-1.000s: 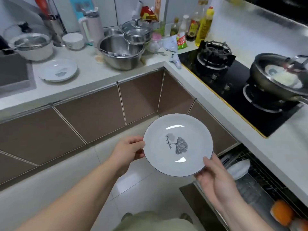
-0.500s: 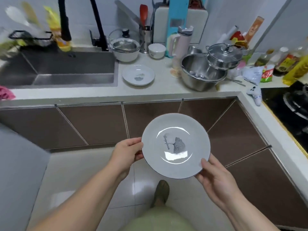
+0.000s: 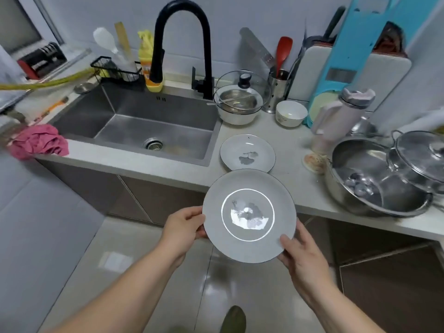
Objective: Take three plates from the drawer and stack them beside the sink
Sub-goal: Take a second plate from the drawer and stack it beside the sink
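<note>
Counts, referenced to sink: 2 plates, one held plate in front of counter, one counter plate just right of sink. 2 hands: left hand, right hand. 1 black faucet behind sink. 1 pink cloth left of sink. 1 white bowl, 1 large steel bowl further right.

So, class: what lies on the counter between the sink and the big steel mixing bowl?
In the head view, one plate lies flat on the counter between the sink and the steel mixing bowl. The plate held in both hands hovers just in front of the counter's edge.
</note>
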